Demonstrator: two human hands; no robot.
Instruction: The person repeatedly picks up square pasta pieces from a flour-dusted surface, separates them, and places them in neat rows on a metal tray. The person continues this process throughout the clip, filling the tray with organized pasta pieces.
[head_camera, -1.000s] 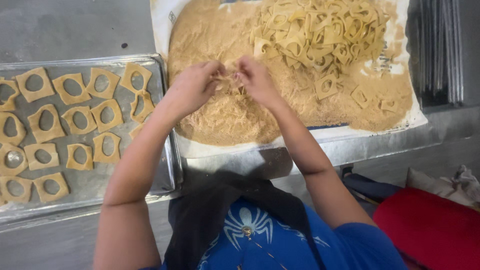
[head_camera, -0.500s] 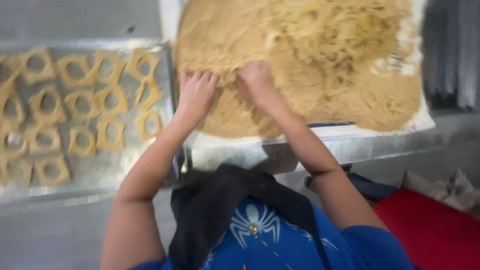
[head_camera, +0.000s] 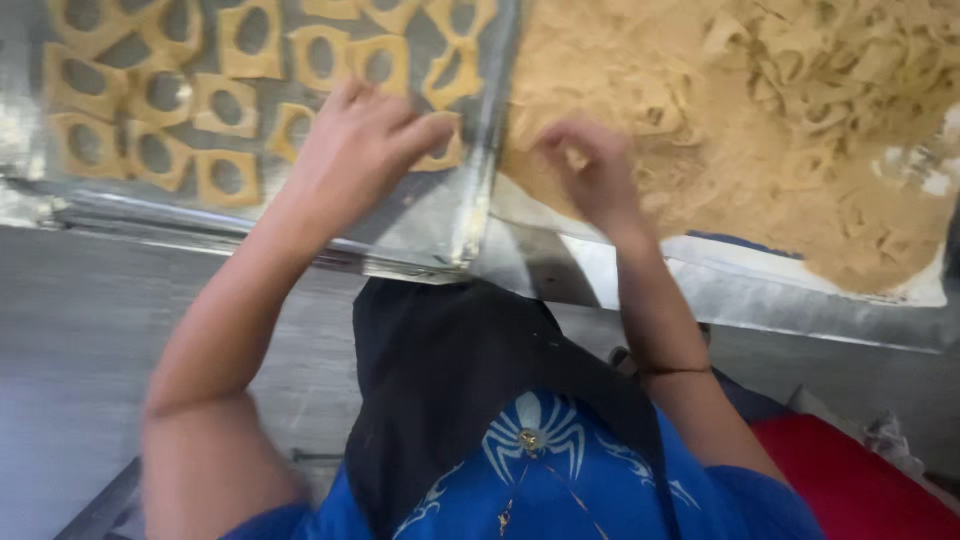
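A steel counter carries a metal tray at upper left and a crumb heap at upper right. Ring-cut dough pieces are laid in rows just left of the left hand. Left grip is seen spread over the tray; right hand pinched, contents cannot be told.

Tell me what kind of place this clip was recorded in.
Probably a bakery or snack-making kitchen: a metal baking tray holds rows of square dough rings, and beside it lies a big heap of crumb coating with more pieces, all on a steel worktable.
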